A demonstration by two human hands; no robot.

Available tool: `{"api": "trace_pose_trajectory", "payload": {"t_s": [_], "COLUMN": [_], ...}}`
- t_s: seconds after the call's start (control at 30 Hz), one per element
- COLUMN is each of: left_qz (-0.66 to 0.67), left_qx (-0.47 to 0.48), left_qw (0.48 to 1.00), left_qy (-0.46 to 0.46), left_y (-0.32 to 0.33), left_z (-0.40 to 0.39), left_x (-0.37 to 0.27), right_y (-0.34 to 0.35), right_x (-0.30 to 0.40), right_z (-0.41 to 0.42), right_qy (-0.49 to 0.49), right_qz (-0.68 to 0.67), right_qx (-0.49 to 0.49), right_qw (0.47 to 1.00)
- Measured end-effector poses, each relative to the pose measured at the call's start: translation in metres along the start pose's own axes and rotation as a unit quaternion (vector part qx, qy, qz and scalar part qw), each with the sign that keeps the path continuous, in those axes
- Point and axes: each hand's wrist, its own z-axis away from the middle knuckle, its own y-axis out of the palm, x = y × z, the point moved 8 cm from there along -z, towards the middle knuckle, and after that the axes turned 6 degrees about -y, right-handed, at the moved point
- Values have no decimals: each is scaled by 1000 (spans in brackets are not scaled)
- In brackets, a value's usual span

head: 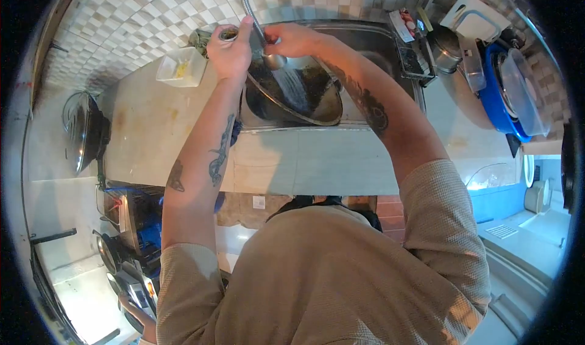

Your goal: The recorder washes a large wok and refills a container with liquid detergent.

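Note:
My left hand (231, 54) is raised at the back left of the sink. It grips a small round container (228, 33) with a shiny rim and a dark, yellowish inside; its exact kind is unclear. My right hand (292, 41) holds the faucet's spray head (274, 62), at the end of a flexible metal hose (247, 2). Water (292, 89) pours from the head into a large dark wok (327, 105). The wok lies tilted in the left basin of the steel sink (263, 124), its inner surface stained. My right forearm hides part of the sink.
A white plastic tub (192, 73) with yellow bits stands left of the sink. On the right are a caddy (416, 61), a metal pot (445, 52) and a blue basin (496, 102) holding a clear bowl (525, 93). Another person's arm (139, 315) shows at lower left.

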Motion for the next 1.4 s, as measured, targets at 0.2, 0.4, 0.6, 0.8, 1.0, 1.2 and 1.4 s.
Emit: {"api": "trace_pose_trajectory", "payload": {"t_s": [0.2, 0.4, 0.6, 0.8, 1.0, 1.2, 1.4], "left_qz": [-92, -156, -189, -216, -174, -153, -163], "left_qx": [25, 57, 106, 89, 135, 94, 89], "left_qw": [995, 984, 975, 970, 975, 982, 981], "left_qy": [15, 61, 44, 61, -15, 56, 50], "left_y": [8, 40, 55, 52, 54, 49, 47], "left_z": [-18, -23, -22, -25, -11, -7, -16], "left_x": [-13, -40, -50, -48, -64, -76, -66], "right_y": [-2, 2, -7, -5, -1, -2, -3], "right_x": [7, -20, -17, -18, -33, -42, -46], "right_z": [2, -7, 7, 4, -1, -4, -10], "right_qy": [20, 4, -4, 22, 3, -29, -34], "right_qz": [44, 118, 134, 143, 181, 181, 180], "right_qx": [36, 52, 51, 52, 31, 16, 6], "right_qw": [998, 992, 990, 988, 983, 983, 983]}}
